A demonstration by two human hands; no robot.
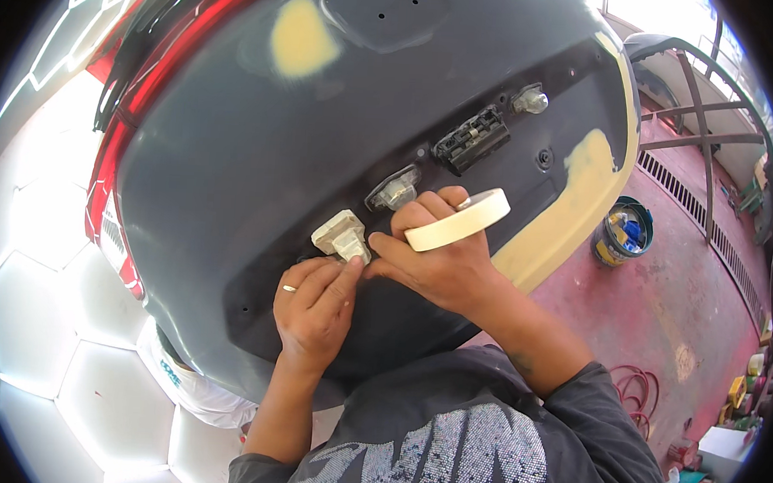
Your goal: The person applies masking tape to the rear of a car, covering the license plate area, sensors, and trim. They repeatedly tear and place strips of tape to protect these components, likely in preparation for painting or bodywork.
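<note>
A dark grey car tailgate (207, 171) spreads in front of me. On its lower recess sits a small fitting wrapped in cream masking tape (343, 233). My left hand (315, 312), with a ring on one finger, has its fingers and thumb closed at the lower edge of that taped fitting. A roll of masking tape (459, 221) is hooked on the fingers of my right hand (442, 266). The thumb and forefinger tips of that hand are close beside the taped fitting. Just above my right hand is a bare clear lamp (396, 191).
Farther right along the recess are a black latch-like part (472, 139) and another clear lamp (530, 99). Yellowish filler patches (303, 38) mark the panel. A bucket (623, 232) stands on the red floor beside a drain grate (674, 182). A red hose (636, 394) lies lower right.
</note>
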